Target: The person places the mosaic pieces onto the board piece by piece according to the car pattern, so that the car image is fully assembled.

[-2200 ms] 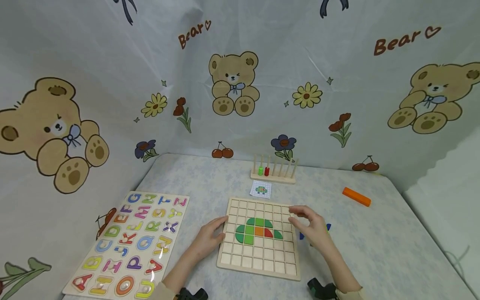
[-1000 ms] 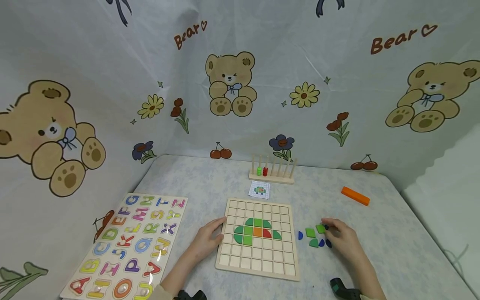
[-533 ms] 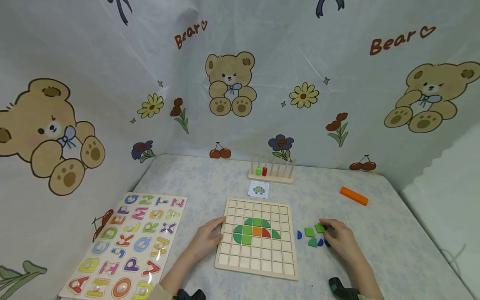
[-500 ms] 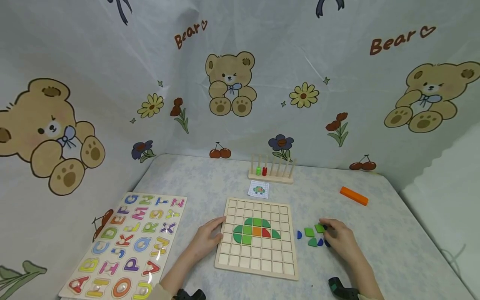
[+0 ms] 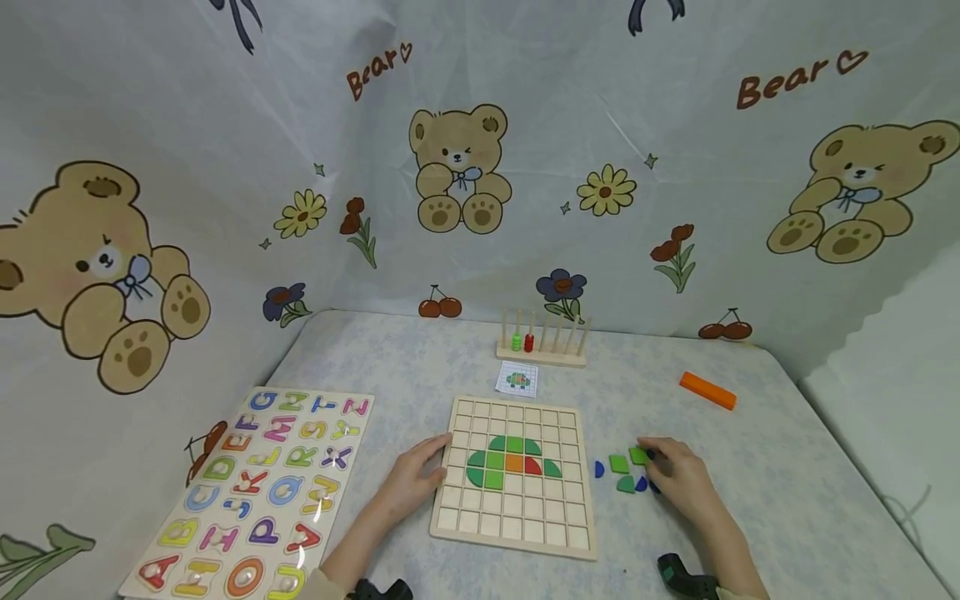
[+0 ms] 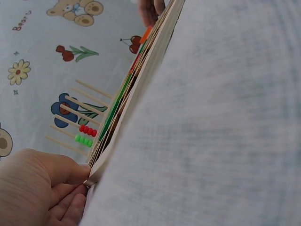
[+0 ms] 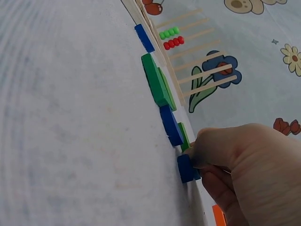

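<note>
My left hand holds the left edge of a square wooden grid board, thumb and fingertips right at its rim. Green, orange and red tiles lie in the cells around the board's middle. To the right of the board, my right hand is down among loose tiles, its thumb and fingers bent. In the right wrist view its fingertips pinch a blue tile, partly hidden by them. Around it lie green squares, a green rounded tile and blue half-rounds.
A small picture card lies behind the board, before a peg stand with green and red beads. An alphabet board covers the table's left. An orange bar rests at the back right. A printed bear cloth hangs behind.
My right hand has moved from the board's right edge to the loose tiles on its right and stays there over the last second. The left hand keeps its place on the board.
</note>
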Demonstrator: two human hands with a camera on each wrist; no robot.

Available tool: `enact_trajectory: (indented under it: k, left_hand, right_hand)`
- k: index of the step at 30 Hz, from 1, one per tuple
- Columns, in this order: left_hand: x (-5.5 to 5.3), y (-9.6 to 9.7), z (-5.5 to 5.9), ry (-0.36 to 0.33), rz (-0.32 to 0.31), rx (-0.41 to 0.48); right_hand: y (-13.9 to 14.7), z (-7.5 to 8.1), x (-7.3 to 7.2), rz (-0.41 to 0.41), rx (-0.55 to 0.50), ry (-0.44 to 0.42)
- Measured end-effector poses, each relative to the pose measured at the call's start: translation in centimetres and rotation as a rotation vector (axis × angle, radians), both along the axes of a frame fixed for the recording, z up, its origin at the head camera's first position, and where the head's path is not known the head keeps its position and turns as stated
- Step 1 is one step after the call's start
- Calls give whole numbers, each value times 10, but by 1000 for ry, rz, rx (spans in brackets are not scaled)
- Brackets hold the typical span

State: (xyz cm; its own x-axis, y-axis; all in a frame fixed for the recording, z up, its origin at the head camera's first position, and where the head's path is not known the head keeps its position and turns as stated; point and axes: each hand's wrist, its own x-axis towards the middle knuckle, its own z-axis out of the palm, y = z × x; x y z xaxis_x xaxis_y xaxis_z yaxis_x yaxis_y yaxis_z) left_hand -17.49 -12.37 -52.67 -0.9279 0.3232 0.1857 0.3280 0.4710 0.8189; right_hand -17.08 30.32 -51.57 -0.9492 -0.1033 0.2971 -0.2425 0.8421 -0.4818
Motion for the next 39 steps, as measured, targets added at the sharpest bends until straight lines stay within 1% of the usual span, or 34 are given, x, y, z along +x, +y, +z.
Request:
enact_trajectory:
  k: [2,7,9,12,18,24,26,28,34,39]
  left_hand:
    - [0,0,0,0,3,3]
    - [0,0,1,9,8,1]
    - [-1,0,1,11,7,-1]
    - [-1,0,1,9,5,1]
    - [-1,0,-1,8,-1,6]
    - [-1,-1,-2,8,-2,-3]
    - [-1,-1,-2,5,-1,-2]
    - [-1,-1,-3,8,-2,2]
    - [-1,-1,-3,13,-2,12]
    - [0,0,-3,12,-4,13]
  right_hand:
    - [0,-1,-1,3,8,13]
    - [0,-2,-3,21,27,82]
    - [0,-2,-4,27,27,97]
    - [0,-2,-4,28,18,84]
    - [0,0,-2,0,-16,16]
    - [-4,6,0,-64,-62,-72]
    - [-6,9,0,-82,-73,-85]
    - [-7,12,0,-87,-77,-73]
    - [-12,19,1,-44,-102,7]
    - [-18,27,1,-39,-104,5]
